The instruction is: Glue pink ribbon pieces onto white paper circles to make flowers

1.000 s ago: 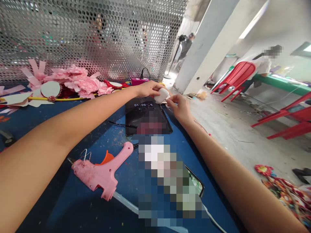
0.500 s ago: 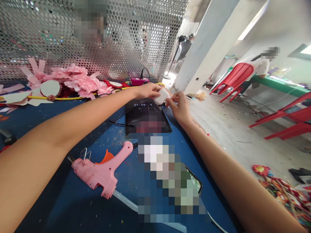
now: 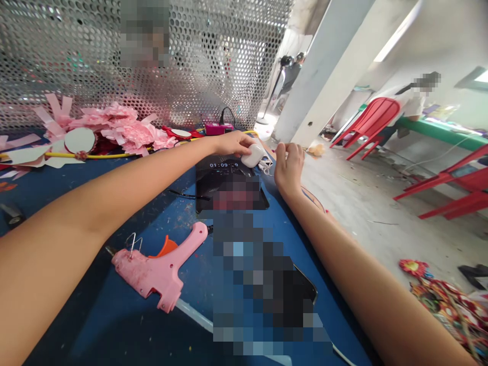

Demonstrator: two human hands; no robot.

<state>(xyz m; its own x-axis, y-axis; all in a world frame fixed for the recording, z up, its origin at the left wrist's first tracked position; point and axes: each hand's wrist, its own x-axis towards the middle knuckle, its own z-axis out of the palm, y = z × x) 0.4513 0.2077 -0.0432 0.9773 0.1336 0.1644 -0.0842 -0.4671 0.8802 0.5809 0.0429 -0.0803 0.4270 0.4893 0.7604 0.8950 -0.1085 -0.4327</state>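
At the far end of the blue table, my left hand (image 3: 240, 144) grips a small white rounded case (image 3: 253, 155) by its left side. The case is over the upper right corner of a dark tablet (image 3: 206, 188), which shows a clock. A bundle of white cable (image 3: 266, 163) lies just right of the case. My right hand (image 3: 290, 165) is a little further right, near the table's edge and apart from the case. Its fingers are curled in, and whatever they may hold is hidden.
A pink glue gun (image 3: 160, 269) with a glue stick in it lies on the table (image 3: 125, 325). A partly blurred phone (image 3: 305, 284) is at right. Pink paper flowers (image 3: 118, 124) and a yellow cable (image 3: 102, 156) run along the perforated metal panel (image 3: 206, 61). Red chairs (image 3: 375, 119) stand beyond.
My right hand has left the white case and moved slightly right, with its fingers curling. The white cable bundle now shows. My left hand stays on the case. The phone's screen has gone dark.
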